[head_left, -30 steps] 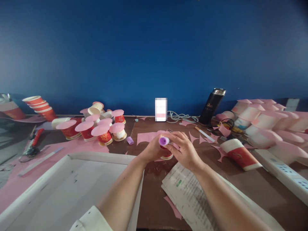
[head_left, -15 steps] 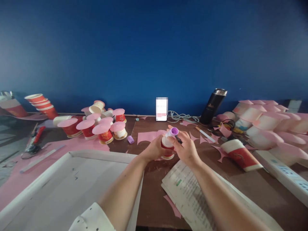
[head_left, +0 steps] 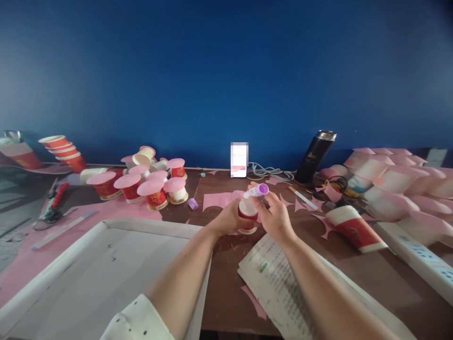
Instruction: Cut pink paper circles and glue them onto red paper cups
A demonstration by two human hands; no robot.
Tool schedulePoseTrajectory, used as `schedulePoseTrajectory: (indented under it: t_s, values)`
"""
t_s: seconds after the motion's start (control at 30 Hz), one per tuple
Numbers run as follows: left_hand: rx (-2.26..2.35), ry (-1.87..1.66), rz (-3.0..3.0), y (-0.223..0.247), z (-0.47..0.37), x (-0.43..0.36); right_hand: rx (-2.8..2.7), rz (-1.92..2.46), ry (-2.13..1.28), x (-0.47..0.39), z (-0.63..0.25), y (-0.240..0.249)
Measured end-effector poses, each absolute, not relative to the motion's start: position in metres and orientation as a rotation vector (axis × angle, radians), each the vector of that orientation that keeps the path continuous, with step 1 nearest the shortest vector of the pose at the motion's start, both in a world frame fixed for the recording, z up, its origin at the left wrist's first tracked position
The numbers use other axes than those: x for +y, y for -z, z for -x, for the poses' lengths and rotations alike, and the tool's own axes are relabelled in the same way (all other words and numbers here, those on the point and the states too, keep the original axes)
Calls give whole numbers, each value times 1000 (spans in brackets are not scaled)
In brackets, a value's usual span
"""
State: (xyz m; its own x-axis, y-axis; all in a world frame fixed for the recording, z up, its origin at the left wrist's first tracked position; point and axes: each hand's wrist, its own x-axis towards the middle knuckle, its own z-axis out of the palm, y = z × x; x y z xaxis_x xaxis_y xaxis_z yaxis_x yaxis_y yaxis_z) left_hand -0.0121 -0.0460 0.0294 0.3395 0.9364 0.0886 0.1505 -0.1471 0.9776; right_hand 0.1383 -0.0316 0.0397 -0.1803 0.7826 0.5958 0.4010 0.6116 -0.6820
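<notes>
My left hand (head_left: 228, 218) is wrapped round a red and white paper cup (head_left: 248, 211) standing on the brown table. In my right hand (head_left: 276, 215) is a glue stick (head_left: 257, 190) with a purple end, tilted over the cup's rim. Its lower tip is at the cup's pale top. A purple cap (head_left: 193, 204) lies to the left of the cup. Pink paper (head_left: 219, 200) sits just behind my left hand. Several red cups topped with pink paper discs (head_left: 153, 189) stand further left.
A white box lid (head_left: 141, 226) fills the front left. Printed sheets (head_left: 269, 269) lie under my right forearm. At the right are a tipped cup (head_left: 356, 229), a power strip (head_left: 417, 255), a black flask (head_left: 313, 158) and piled cups (head_left: 392, 179). A phone (head_left: 239, 160) stands against the blue wall.
The glue stick has tipped further to the right over the cup, with its purple end moving right. My right hand has shifted slightly. The left hand keeps its hold on the cup.
</notes>
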Motion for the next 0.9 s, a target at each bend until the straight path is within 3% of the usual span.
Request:
schedulePoseTrajectory:
  t_s: [0.9]
  values:
    - [1061,-988,-1813,-31,13,-42,-1926,910,-326,-46,-132,-44]
